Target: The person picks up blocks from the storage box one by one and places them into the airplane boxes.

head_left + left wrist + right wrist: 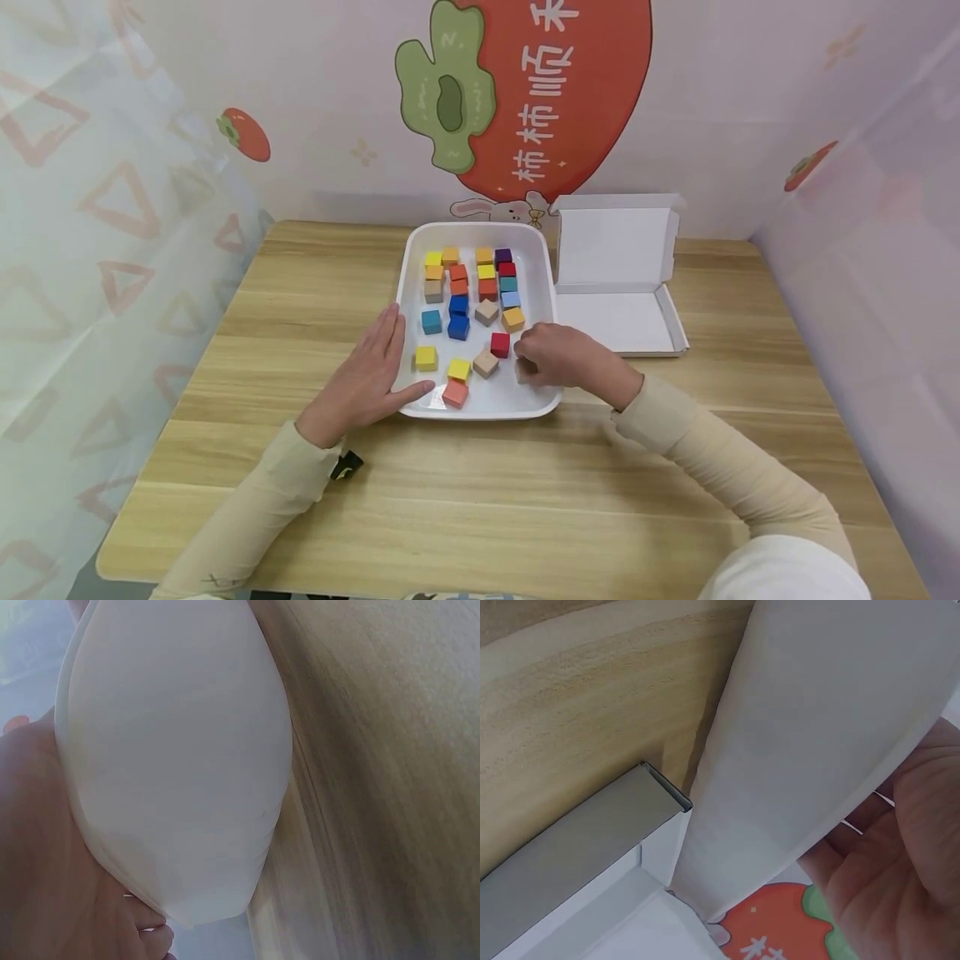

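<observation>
A white tray [480,410] holds several coloured cubes, set partly in rows toward its far side. My left hand [363,375] lies at the tray's left rim, fingers straight and thumb reaching over the near left corner. Inside the tray's right side, my right hand [558,354] has curled fingers and pinches a pale wooden block [522,374], which the hand partly hides. Left of it are a red block [500,344] and another plain wooden block [486,363]. A yellow block [459,370] touches a salmon block [455,393] near the front. Both wrist views show mostly the tray's outer wall [180,750].
An open white cardboard box [618,321] stands right of the tray, its lid raised toward the wall. A small black object [347,465] lies by the left sleeve. The wooden table [480,500] meets a patterned backdrop [337,108] behind.
</observation>
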A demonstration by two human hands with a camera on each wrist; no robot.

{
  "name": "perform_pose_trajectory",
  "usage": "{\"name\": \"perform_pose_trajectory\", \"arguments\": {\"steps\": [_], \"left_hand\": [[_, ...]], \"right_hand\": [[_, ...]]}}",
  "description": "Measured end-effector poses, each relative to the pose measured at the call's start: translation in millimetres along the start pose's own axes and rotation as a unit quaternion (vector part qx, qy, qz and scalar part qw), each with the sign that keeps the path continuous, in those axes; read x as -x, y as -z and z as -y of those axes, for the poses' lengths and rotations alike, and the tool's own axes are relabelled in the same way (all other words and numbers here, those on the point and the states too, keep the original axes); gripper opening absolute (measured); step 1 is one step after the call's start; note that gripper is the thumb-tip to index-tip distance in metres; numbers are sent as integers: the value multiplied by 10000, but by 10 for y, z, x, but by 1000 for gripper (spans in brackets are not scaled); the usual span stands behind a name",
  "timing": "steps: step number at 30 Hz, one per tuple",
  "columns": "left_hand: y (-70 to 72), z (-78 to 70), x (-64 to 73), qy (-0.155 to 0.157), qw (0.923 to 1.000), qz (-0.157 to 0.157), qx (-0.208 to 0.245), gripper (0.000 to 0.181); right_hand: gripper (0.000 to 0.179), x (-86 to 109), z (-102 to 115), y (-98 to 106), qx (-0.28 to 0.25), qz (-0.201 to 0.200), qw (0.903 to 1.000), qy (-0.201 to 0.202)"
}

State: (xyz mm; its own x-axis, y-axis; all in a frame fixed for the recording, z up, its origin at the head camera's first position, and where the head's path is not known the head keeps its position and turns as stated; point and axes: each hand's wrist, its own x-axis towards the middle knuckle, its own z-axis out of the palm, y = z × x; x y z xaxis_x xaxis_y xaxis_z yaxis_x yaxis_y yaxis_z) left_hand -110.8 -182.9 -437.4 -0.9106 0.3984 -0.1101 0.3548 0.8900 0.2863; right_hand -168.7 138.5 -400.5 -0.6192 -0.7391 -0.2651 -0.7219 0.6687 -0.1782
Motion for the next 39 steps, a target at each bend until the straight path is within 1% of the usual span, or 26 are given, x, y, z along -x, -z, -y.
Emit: {"name": "perform_pose_trajectory", "arguments": {"steps": [3, 6, 9, 12, 16, 20, 24, 28, 32, 39], "left_hand": [[-1, -1, 4, 22, 10000, -2, 7, 115], [1, -2, 10, 37, 10000, -5, 22, 116], [3, -4, 12, 45, 10000, -11, 12, 116], [9, -6, 11, 34, 10000, -28, -10, 115], [15, -8, 8, 31, 10000, -42, -20, 115], [22, -12, 5, 43, 10000, -23, -20, 115], [29, -12, 7, 71, 10000, 4, -14, 116], [28, -9, 12, 81, 10000, 16, 1, 116], [20, -7, 13, 63, 10000, 3, 31, 115], [6, -10, 12, 8, 10000, -5, 91, 115]], "right_hand": [[9, 3, -20, 4, -158, -71, 9999, 3], [11, 37, -41, 66, -523, -201, 9984, -79], [20, 120, -56, 205, -914, -393, 9949, -151], [27, 236, -98, 379, -1110, -666, 9913, -220], [29, 393, -249, 573, -1077, -1042, 9877, -449], [27, 505, -467, 666, -902, -1344, 9839, -756], [21, 543, -659, 653, -839, -1459, 9812, -946], [21, 499, -799, 583, -887, -1371, 9813, -1022], [22, 365, -931, 469, -938, -1213, 9818, -1119], [11, 110, -1102, 285, -816, -1024, 9847, -1151]]}}
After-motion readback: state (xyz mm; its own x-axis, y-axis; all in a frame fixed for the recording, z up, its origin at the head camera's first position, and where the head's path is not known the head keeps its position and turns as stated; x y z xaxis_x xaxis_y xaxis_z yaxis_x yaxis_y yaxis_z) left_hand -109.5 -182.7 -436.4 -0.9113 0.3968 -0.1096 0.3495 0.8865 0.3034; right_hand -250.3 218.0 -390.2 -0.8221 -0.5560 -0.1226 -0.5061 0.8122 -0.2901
